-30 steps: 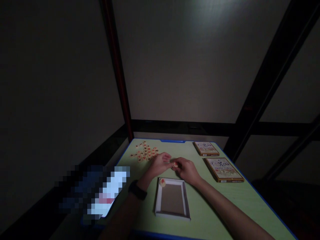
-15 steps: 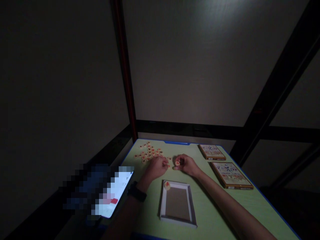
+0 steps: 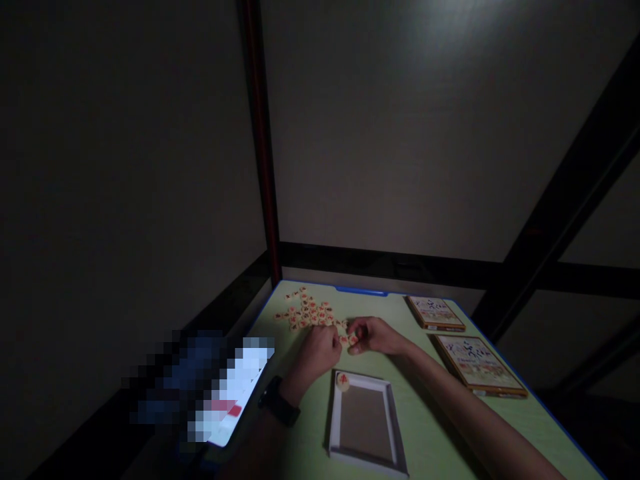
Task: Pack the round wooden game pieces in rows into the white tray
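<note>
Several round Chinese chess pieces point(image 3: 311, 311), pale with red or dark characters, lie loosely clustered on the far left of the green table. At their near edge my left hand point(image 3: 320, 348) is curled, its fingertips closed at a red-marked piece point(image 3: 344, 341). Its fingers are partly turned away from view. My right hand point(image 3: 376, 335) pinches another red-marked piece point(image 3: 353, 341) between thumb and fingers, side by side with the first. Nearer to me, a shallow white box tray point(image 3: 336, 423) with a brown bottom holds one larger red-marked piece point(image 3: 343, 381) in its far left corner.
Two flat boxes with printed lids, a far one point(image 3: 436, 312) and a near one point(image 3: 479, 363), lie along the right side. A lit screen point(image 3: 245, 383), partly blurred out, is at the left edge. The green table point(image 3: 420, 413) has a blue rim; walls stand behind and left.
The view has shifted slightly, so the table sits lower and further right. My hands have come closer together, and the piece in my right hand has come down beside the one at my left.
</note>
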### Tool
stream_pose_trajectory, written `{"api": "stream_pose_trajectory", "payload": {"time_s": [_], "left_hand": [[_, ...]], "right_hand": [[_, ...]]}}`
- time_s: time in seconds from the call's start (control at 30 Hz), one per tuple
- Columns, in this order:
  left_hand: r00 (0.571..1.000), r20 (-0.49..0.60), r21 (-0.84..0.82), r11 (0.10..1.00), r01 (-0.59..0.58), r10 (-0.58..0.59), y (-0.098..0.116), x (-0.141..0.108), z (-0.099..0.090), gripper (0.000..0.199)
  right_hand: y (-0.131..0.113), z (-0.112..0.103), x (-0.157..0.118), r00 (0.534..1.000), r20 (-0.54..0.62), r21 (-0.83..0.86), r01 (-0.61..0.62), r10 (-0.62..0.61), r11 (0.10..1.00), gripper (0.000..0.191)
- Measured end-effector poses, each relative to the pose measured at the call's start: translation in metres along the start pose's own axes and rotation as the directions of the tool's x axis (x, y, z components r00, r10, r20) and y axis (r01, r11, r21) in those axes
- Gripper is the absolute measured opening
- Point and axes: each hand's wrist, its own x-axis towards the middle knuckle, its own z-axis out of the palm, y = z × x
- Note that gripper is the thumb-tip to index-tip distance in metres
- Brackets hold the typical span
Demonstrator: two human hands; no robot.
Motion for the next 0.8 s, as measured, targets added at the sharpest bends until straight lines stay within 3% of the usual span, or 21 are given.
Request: {"api": "stream_pose_trajectory", "payload": {"time_s": [0.13, 0.23, 0.27, 0.5, 0.8], "left_hand": [[0.998, 0.044, 0.071, 0.997, 0.031, -0.035, -0.001, -0.011, -0.005, 0.021], [0.996, 0.056, 0.13, 0.99, 0.056, -0.063, 0.002, -0.017, -0.008, 0.025], [0.995, 0.068, 0.152, 0.987, 0.061, -0.072, 0.004, -0.019, -0.008, 0.027], [0.987, 0.138, 0.221, 0.974, 0.05, -0.082, 0.015, -0.022, -0.007, 0.031], [0.981, 0.139, 0.163, 0.98, 0.113, -0.136, 0.008, -0.018, -0.009, 0.033]], "right_hand": [[-0.026, -0.013, 0.019, 0.996, -0.065, -0.189, 0.052, -0.065, 0.981, 0.024], [-0.054, -0.013, 0.05, 0.998, -0.023, -0.521, 0.043, -0.065, 0.852, 0.017], [-0.063, -0.009, 0.063, 0.998, -0.007, -0.558, 0.051, -0.065, 0.828, 0.02], [-0.094, 0.024, 0.124, 0.998, 0.066, -0.728, 0.041, 0.011, 0.685, 0.021], [-0.106, 0.038, 0.141, 0.99, 0.11, -0.813, 0.037, 0.09, 0.581, 0.028]]}}
